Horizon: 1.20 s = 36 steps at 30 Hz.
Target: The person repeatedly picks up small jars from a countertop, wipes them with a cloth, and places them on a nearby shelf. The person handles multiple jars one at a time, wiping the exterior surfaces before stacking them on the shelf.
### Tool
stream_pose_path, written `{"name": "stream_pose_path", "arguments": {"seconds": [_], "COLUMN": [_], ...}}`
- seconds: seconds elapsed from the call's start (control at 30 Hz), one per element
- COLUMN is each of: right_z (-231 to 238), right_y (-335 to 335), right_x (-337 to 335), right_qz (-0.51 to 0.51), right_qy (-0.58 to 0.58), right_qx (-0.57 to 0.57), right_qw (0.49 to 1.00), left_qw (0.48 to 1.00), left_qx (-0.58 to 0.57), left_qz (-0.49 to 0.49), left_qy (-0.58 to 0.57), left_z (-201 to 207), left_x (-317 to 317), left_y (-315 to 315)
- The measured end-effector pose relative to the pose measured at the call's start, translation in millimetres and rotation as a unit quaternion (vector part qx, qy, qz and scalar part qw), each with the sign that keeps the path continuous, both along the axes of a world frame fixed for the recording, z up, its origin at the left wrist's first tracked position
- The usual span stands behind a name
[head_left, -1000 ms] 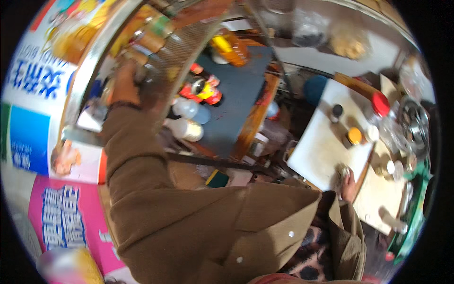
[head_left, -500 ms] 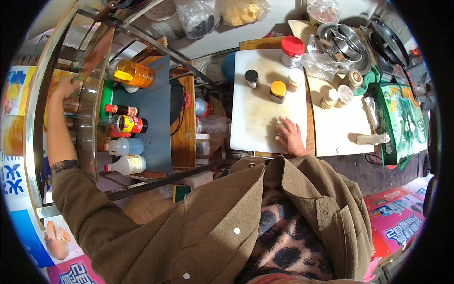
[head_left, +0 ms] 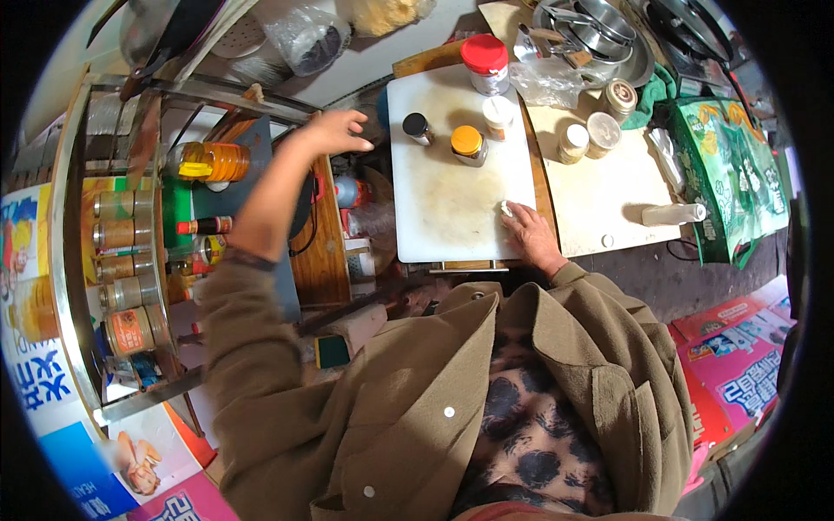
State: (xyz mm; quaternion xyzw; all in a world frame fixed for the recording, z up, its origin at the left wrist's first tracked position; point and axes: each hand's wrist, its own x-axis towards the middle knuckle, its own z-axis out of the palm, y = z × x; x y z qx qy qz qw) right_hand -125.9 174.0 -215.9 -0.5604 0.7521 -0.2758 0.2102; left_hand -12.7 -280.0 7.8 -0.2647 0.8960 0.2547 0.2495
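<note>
L. hand [head_left: 334, 135]: upper ctr.-left of frame, raised in air, just left of the board, fingers parted and loosely bent, grip open. R. hand [head_left: 532, 234]: ctr.-right, palm down at lower R. part of white cutting board [head_left: 452, 200], fingers spread; small white bit [head_left: 506, 208] at fingertips, can't tell if gripped. Board: ctr. of frame, slightly above mid-ht. On it, upper half: black-lid jar [head_left: 417, 128], nearest L. hand; orange-lid jar [head_left: 470, 146], approx. mid; white-lid jar [head_left: 498, 117], just beside; red-lid tub [head_left: 486, 68], at top edge. Left of frame: metal rack [head_left: 65, 217] w/ row of spice jars [head_left: 122, 234]; oil bottle [head_left: 213, 162], yellow cap, lying, to their upper R. Upper R.: stacked steel pans [head_left: 599, 35]. Far R.: green bag [head_left: 734, 174], upright; pale bottle [head_left: 673, 214], on its side, just left of bag.
</note>
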Motion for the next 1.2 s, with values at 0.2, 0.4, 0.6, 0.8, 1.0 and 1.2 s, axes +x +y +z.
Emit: {"name": "stream_pose_path", "arguments": {"seconds": [0.2, 0.4, 0.6, 0.8, 1.0, 1.2], "right_z": [12.9, 5.1, 10.0, 31.7, 40.2, 36.1], "right_y": [8.5, 10.2, 16.0, 26.4, 20.3, -23.7], "right_x": [-5.7, -23.8, -38.7, -45.8, -43.2, -33.5], "right_qz": [-0.010, -0.076, -0.267, -0.273, -0.259, -0.278], "right_qy": [0.060, -0.004, -0.539, -0.727, -0.681, -0.340], "right_qx": [0.029, 0.021, 0.015, -0.011, -0.004, -0.061], "right_qw": [0.998, 0.997, 0.798, 0.630, 0.685, 0.897], "left_qw": [0.895, 0.807, 0.812, 0.878, 0.865, 0.872], "left_qx": [0.096, 0.072, 0.045, 0.071, 0.128, 0.099], "left_qz": [0.361, 0.400, 0.404, 0.294, 0.244, 0.220], "left_qy": [0.244, 0.427, 0.420, 0.370, 0.418, 0.425], "left_z": [-237.9, -295.3, -270.1, -250.6, -250.4, -255.6], "left_x": [-3.7, -38.3, -16.4, 35.3, 20.5, 18.7], "left_y": [53.6, 63.2, 97.0, 218.9, 278.6, 287.9]}}
